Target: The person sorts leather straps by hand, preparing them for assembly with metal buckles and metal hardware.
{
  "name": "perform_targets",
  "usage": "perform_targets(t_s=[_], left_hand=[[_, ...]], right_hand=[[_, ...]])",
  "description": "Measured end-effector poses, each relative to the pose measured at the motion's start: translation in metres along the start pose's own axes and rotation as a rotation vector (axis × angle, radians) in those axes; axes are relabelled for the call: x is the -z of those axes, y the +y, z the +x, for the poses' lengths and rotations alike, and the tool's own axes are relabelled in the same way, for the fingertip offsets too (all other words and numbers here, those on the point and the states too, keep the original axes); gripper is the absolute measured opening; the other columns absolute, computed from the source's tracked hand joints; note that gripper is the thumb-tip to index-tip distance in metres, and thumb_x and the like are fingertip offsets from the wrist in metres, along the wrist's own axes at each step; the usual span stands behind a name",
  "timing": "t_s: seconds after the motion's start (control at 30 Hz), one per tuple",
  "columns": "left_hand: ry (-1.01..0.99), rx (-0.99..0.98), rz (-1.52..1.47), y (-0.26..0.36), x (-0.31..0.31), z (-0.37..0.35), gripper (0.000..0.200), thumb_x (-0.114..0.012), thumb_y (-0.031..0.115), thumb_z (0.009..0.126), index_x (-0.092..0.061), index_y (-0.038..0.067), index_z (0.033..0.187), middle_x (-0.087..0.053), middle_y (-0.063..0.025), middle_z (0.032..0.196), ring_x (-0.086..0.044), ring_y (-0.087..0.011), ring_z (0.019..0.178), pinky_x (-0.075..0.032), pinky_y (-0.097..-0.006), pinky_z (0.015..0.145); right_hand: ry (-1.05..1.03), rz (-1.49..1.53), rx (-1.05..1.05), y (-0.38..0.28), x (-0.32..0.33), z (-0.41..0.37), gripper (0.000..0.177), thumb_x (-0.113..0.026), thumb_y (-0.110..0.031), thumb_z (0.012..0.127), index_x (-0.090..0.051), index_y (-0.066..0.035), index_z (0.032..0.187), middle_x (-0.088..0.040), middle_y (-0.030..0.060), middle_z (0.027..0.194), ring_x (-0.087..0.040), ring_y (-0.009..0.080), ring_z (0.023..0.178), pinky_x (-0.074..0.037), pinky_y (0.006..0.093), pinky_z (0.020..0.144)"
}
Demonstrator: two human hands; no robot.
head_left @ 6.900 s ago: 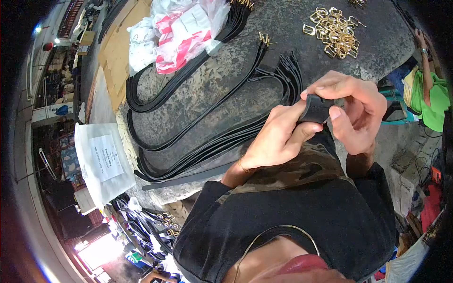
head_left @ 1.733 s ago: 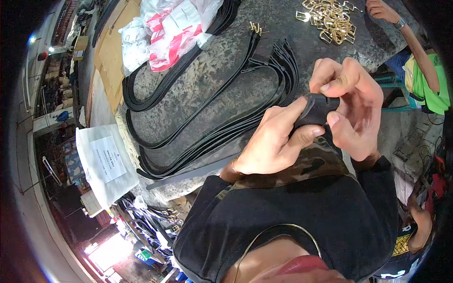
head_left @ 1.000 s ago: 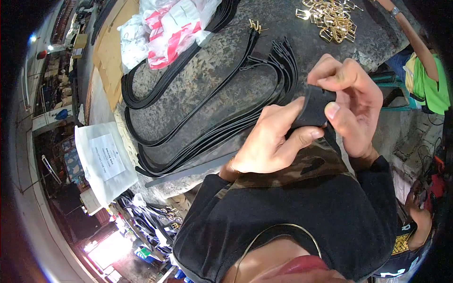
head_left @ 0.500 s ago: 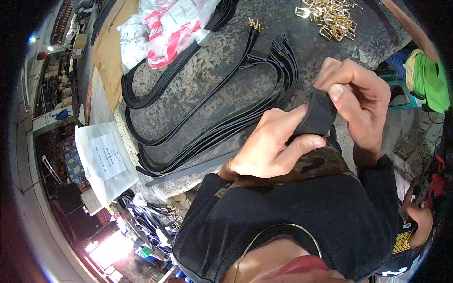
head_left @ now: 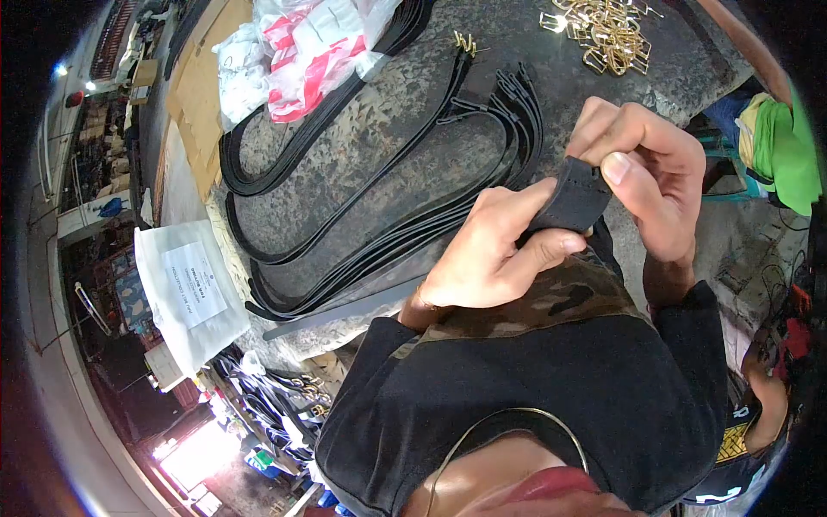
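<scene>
A black belt strap (head_left: 572,203) is bent between my two hands, close in front of my body. My left hand (head_left: 501,250) is closed around its lower part, thumb toward me and fingers behind it. At the strap's upper edge, my right hand (head_left: 648,177) pinches with thumb and curled fingers. Small holes or stitch marks show near that pinch; whatever else the fingertips hold is hidden. On the worktable beyond my left hand lie long black belt straps (head_left: 379,250), bent into loops. A few gold prongs or buckles (head_left: 465,43) show at some strap ends.
Gold buckles (head_left: 607,34) lie heaped at the far side of the dark, worn worktable (head_left: 362,146). Red-and-white plastic bags (head_left: 314,60) rest on more straps. A labelled white packet (head_left: 191,293) hangs at the left edge. Another person's arm (head_left: 749,43) shows at right.
Both hands have shifted slightly up and left with the strap. The strap's face has turned a little, and its marks near my right thumb show more clearly.
</scene>
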State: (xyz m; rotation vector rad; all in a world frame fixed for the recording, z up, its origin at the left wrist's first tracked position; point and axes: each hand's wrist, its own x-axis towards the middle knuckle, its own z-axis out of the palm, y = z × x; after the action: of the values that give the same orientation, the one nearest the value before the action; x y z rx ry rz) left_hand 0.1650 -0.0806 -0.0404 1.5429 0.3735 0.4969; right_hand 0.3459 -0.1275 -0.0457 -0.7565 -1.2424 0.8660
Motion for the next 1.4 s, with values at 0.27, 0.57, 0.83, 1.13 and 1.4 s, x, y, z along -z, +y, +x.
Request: perform_targets(t_s=[0.27, 0.57, 0.83, 1.13, 1.4], left_hand=[[0.111, 0.115, 0.008, -0.001, 0.002, 0.001, 0.013, -0.062, 0.011, 0.090, -0.057, -0.001, 0.088, -0.053, -0.0022, 0.057, -0.051, -0.0072, 0.049, -0.040, -0.0261, 0.046], [0.309, 0.259, 0.010, -0.003, -0.002, 0.003, 0.019, -0.065, 0.011, 0.088, -0.055, -0.004, 0.094, -0.057, -0.0074, 0.061, -0.055, -0.0091, 0.053, -0.042, -0.0261, 0.047], [0.229, 0.027, 0.245, -0.009, 0.001, 0.005, 0.029, -0.063, 0.002, 0.081, -0.052, -0.004, 0.106, -0.062, -0.0150, 0.073, -0.066, -0.0224, 0.061, -0.047, -0.0300, 0.052], [0.213, 0.271, 0.141, -0.002, 0.001, 0.002, 0.029, -0.066, 0.003, 0.082, -0.052, -0.005, 0.107, -0.063, -0.0137, 0.074, -0.067, -0.0184, 0.066, -0.048, -0.0292, 0.057], [0.288, 0.235, -0.051, -0.003, -0.001, -0.004, 0.033, -0.064, 0.001, 0.083, -0.052, -0.005, 0.113, -0.067, -0.0126, 0.081, -0.066, -0.0123, 0.077, -0.050, -0.0279, 0.064]], right_hand=[[0.045, -0.171, -0.148, 0.014, 0.001, 0.000, 0.010, -0.058, -0.003, 0.089, -0.063, 0.003, 0.094, -0.065, 0.0095, 0.088, -0.058, 0.0106, 0.078, -0.045, 0.0231, 0.066], [-0.195, -0.649, 0.081, 0.004, 0.010, 0.010, 0.046, -0.074, -0.015, 0.074, -0.065, 0.002, 0.116, -0.067, 0.0157, 0.113, -0.064, 0.0241, 0.094, -0.050, 0.0298, 0.075], [-0.182, -0.581, -0.045, 0.001, 0.008, 0.009, 0.045, -0.069, -0.002, 0.067, -0.067, 0.002, 0.112, -0.068, 0.0165, 0.110, -0.067, 0.0228, 0.091, -0.050, 0.0290, 0.075], [-0.131, -0.476, -0.104, 0.007, 0.007, 0.010, 0.033, -0.056, 0.006, 0.076, -0.068, 0.005, 0.107, -0.069, 0.0198, 0.104, -0.068, 0.0242, 0.093, -0.051, 0.0309, 0.081], [-0.114, -0.413, -0.061, 0.013, -0.001, 0.013, 0.028, -0.064, 0.002, 0.077, -0.069, 0.003, 0.104, -0.070, 0.0177, 0.102, -0.069, 0.0210, 0.083, -0.053, 0.0273, 0.071]])
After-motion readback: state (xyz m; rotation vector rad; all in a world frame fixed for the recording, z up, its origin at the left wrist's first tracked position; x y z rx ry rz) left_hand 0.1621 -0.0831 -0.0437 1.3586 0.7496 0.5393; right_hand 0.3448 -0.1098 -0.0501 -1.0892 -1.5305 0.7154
